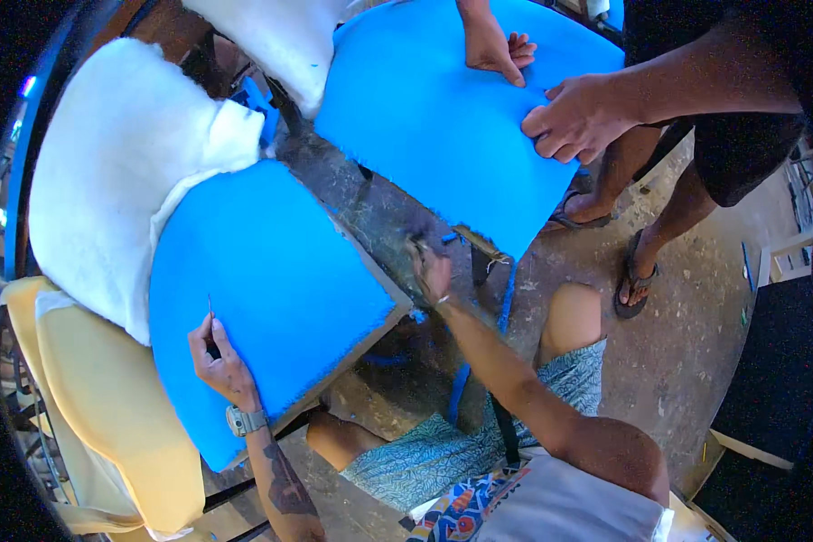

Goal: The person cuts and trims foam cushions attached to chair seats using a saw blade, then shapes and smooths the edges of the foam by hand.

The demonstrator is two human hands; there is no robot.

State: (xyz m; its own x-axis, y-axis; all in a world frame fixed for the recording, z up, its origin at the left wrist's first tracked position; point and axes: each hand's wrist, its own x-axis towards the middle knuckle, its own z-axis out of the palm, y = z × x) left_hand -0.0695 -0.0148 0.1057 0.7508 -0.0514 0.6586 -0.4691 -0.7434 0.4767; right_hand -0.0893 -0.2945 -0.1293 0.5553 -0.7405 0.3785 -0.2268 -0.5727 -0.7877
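Note:
My left hand (223, 357) is closed in a pinch on a thin needle-like piece (210, 303) that sticks up between thumb and forefinger. It is over the left part of a blue, half-round padded panel (262, 262), and a watch sits on that wrist. My right hand (432, 274) hangs in the gap to the right of this panel, apart from it. Its fingers are smeared by motion, so I cannot see whether they hold anything. A second blue padded panel (425, 117) lies beyond, with a rough, frayed near edge.
Another person's hands (574, 117) rest on the far blue panel; that person stands at the right in sandals (635, 280). White padding (117, 172) and yellow foam pieces (108, 388) lie at the left. Blue strips hang by the gap above a stained floor (668, 379).

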